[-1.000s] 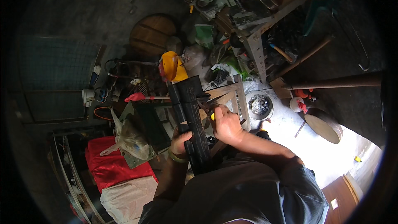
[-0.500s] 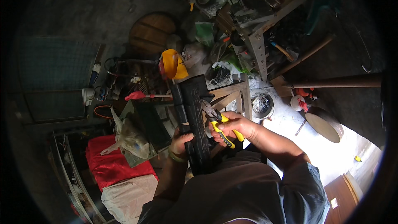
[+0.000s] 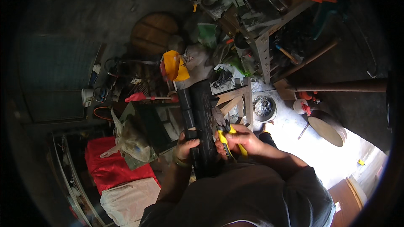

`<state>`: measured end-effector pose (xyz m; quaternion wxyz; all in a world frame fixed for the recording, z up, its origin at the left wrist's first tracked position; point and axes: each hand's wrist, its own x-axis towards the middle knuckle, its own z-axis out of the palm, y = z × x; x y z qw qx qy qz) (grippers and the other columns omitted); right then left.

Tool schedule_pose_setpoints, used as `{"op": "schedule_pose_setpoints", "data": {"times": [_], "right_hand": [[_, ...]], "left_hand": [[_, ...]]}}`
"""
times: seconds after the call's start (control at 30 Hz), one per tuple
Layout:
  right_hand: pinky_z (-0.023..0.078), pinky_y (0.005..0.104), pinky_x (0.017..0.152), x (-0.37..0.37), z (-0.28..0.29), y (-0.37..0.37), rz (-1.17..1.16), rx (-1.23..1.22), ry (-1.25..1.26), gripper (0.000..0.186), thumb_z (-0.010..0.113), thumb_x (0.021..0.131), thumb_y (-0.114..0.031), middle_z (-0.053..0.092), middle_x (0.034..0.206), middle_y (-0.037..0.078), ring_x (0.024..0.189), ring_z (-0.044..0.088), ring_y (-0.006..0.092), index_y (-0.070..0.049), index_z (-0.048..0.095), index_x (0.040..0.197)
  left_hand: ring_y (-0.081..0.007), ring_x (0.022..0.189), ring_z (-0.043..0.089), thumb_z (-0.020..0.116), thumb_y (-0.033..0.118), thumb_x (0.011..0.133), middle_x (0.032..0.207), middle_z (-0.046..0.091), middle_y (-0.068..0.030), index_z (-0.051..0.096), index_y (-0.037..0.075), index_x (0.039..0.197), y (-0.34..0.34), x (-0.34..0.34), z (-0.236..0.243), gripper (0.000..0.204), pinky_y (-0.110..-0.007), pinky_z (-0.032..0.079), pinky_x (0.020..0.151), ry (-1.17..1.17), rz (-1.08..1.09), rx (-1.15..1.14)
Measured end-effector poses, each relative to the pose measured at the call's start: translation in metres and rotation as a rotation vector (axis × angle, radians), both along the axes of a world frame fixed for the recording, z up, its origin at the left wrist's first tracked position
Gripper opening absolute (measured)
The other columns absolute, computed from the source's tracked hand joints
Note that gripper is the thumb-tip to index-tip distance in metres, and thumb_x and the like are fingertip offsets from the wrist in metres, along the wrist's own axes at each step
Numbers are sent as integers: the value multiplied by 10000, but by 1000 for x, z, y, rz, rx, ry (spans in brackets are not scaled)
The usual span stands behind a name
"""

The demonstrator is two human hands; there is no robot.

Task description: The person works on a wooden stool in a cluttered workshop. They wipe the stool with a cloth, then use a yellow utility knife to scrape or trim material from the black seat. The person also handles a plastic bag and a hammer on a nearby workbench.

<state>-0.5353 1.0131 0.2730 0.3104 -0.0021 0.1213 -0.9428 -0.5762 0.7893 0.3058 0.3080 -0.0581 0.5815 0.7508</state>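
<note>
A long black ridged piece [image 3: 204,117], its kind unclear, stands out from my body at the middle of the head view. My left hand [image 3: 185,148] is closed around its left edge, thumb lying on top. In my right hand [image 3: 246,140] is a pair of pliers [image 3: 226,128] with yellow and black handles, fingers wrapped around them. The metal jaws point up and away, close beside the right edge of the black piece. Whether the jaws grip anything there cannot be made out.
A wooden frame [image 3: 247,109] stands just beyond my right hand, a bucket of metal bits [image 3: 264,108] beside it. Left are a plastic bag [image 3: 136,145] and red cloth [image 3: 107,162]. A yellow scoop-like container [image 3: 174,67] lies ahead. Wooden poles [image 3: 341,87] stick in from the right.
My right hand and the pliers have shifted slightly right and nearer to my body. The black piece has moved a little the same way, with my left hand still on it.
</note>
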Motion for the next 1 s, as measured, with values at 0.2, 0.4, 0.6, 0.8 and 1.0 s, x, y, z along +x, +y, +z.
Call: {"op": "schedule_pose_setpoints", "data": {"times": [0.2,0.4,0.6,0.8,1.0], "right_hand": [[455,267,706,-3,-7,17,-58,552,266,152,555,930,-149,589,820,54,741,576,135,-12,523,985],[455,310,674,-16,-11,6,-49,866,313,245,601,898,-198,594,787,95,721,587,195,-3,492,1000],[452,406,730,-11,-45,-16,-217,877,406,349,607,878,-215,604,861,216,815,592,385,17,456,1091],[456,455,724,-21,-18,-10,-44,1233,452,395,608,859,-199,593,852,278,862,578,458,30,441,1134],[455,441,781,-20,-22,-23,-162,1433,499,397,638,834,-168,569,935,290,928,553,452,63,443,1091]], "left_hand": [[-243,961,620,625,103,747,1088,605,-156,489,-58,1217,-3,-12,6,515,-352,506,859,-66,-175,27],[-243,985,609,649,78,735,1094,596,-163,494,-44,1211,-14,-13,-6,515,-373,505,861,-78,-153,78],[-245,920,634,625,58,742,1050,619,-150,515,-35,1188,-19,-9,-11,468,-373,522,836,-235,90,98],[-234,894,636,646,116,723,1013,631,-129,524,-30,1176,-14,-17,-7,491,-351,524,804,-35,-38,-34],[-220,854,630,665,135,703,972,626,-115,525,-36,1160,-8,-25,-1,507,-331,522,768,-56,-69,-15]]}}
